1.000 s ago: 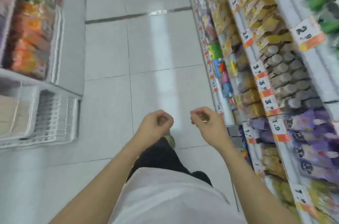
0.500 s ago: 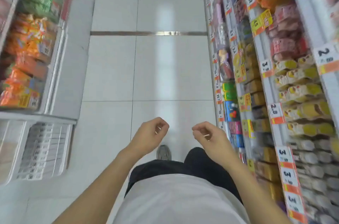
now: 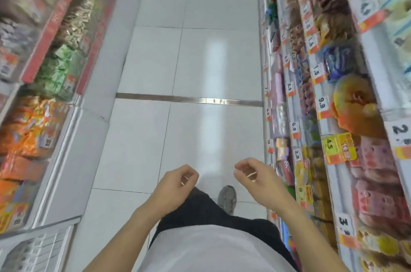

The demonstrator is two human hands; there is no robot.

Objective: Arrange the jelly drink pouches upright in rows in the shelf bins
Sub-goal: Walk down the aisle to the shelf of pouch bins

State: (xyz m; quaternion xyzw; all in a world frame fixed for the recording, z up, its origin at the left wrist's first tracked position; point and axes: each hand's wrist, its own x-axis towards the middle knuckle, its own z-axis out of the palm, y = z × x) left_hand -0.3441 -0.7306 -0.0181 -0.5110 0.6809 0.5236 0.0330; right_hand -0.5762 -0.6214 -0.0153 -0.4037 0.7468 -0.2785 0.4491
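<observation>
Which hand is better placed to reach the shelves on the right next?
Probably the right hand: it hangs empty, loosely curled, beside the right-side shelving. The left hand is over the aisle floor.

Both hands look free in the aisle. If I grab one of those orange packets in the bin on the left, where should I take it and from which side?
Judging loosely: pinch an orange packet by its upper edge, from above with the left hand, since the packets lie heaped in an open-topped bin. Blur hides the seams.

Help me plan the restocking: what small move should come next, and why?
Probably keep walking up the white tiled aisle floor: the bare left hand and bare right hand hang loosely curled, holding nothing, and no jelly pouches can be made out on the blurred shelves.
</observation>
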